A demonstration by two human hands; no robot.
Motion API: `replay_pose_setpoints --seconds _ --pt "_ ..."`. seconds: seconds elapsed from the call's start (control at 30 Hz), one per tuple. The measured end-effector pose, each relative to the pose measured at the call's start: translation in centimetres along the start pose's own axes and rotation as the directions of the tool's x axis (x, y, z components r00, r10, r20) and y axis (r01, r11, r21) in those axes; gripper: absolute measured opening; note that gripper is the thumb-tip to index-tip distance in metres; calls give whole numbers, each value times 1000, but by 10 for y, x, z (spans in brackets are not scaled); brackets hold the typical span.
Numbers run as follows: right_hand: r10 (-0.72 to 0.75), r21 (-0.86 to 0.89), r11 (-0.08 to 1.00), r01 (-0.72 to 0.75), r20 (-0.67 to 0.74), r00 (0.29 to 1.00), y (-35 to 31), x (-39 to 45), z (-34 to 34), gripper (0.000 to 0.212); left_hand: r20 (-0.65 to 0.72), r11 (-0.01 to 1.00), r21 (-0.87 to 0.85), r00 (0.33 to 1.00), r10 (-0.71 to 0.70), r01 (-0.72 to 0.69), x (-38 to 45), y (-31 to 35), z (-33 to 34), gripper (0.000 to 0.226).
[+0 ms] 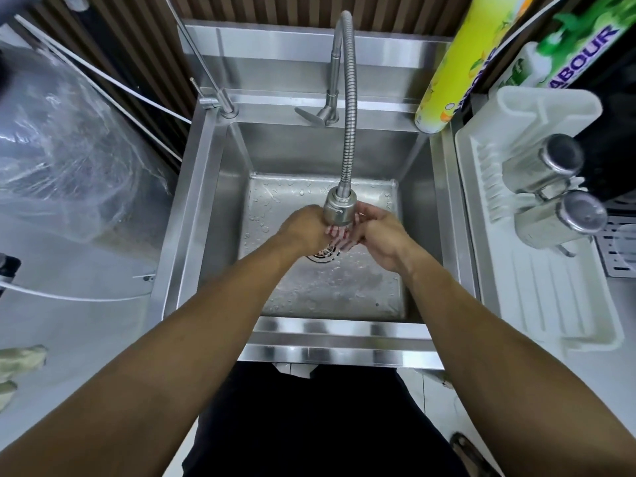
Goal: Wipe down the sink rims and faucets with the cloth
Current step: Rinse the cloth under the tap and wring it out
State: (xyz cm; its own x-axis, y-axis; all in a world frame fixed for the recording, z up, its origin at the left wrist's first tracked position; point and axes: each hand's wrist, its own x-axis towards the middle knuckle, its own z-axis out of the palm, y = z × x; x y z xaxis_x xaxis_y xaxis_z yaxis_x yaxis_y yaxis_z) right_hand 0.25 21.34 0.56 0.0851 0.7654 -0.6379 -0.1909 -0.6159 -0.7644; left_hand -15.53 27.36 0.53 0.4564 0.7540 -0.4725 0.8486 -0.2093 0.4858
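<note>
A steel sink [337, 339] lies below me, its basin wet with drops. A flexible gooseneck faucet [349, 98] curves down to a round spray head [339, 210] over the drain [321, 254], and water runs from it. My left hand [306, 228] and my right hand [378, 235] meet under the spray head, fingers together in the stream. No cloth shows in either hand, though the spray head hides part of the fingers. A lever handle [309, 117] and a thin second tap [220, 101] stand on the back rim.
A yellow bottle [457, 56] stands at the back right corner. A white dish rack [537, 270] with two steel cups [543, 166] is on the right. A clear plastic bag [69, 149] lies at left, and a greenish cloth [20, 359] at the left edge.
</note>
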Motion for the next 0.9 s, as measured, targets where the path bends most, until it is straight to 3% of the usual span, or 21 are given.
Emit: replay_pose_setpoints --seconds 0.07,0.13,0.23,0.27,0.33,0.4,0.47,0.53,0.6,0.67,0.77,0.9 --pt "-54 -266 962 61 33 998 -4 -5 4 61 5 994 -105 999 -41 41 7 4 -5 25" --pt "-88 -526 845 100 48 995 -6 -6 9 43 105 993 -119 994 28 -15 13 7 -14 23" --pt "-203 -883 455 120 28 979 -5 -1 12 37 170 996 -8 981 92 -92 7 13 -25 15" --pt "-262 -933 339 121 30 965 -6 -1 9 32 172 994 37 980 98 -106 7 13 -29 23" --pt "-322 -963 227 143 64 944 -9 3 1 17 178 985 131 980 90 -114 9 11 -34 42" --pt "-247 -955 255 153 89 965 -14 5 -8 18 199 967 231 978 66 -112 9 7 -38 52" --pt "-178 -920 357 161 102 979 -20 6 -12 16 210 934 339 977 41 -112 9 4 -39 53" --pt "-168 -821 548 163 83 982 -25 4 -8 12 205 914 388 978 42 -120 9 6 -37 53" --pt "-101 -569 816 104 37 994 -25 2 -4 17 227 934 338 973 35 -112 12 6 -34 52" --pt "-2 -285 959 0 -6 1000 -19 4 -4 12 313 973 213 950 16 -87 20 1 -36 57" --pt "74 18 997 -75 41 996 -15 5 -10 23 464 993 -78 884 -45 91 27 -12 -42 47" --pt "126 223 964 -143 85 988 -11 5 -19 36 559 830 -464 829 3 310 19 -27 -45 21"
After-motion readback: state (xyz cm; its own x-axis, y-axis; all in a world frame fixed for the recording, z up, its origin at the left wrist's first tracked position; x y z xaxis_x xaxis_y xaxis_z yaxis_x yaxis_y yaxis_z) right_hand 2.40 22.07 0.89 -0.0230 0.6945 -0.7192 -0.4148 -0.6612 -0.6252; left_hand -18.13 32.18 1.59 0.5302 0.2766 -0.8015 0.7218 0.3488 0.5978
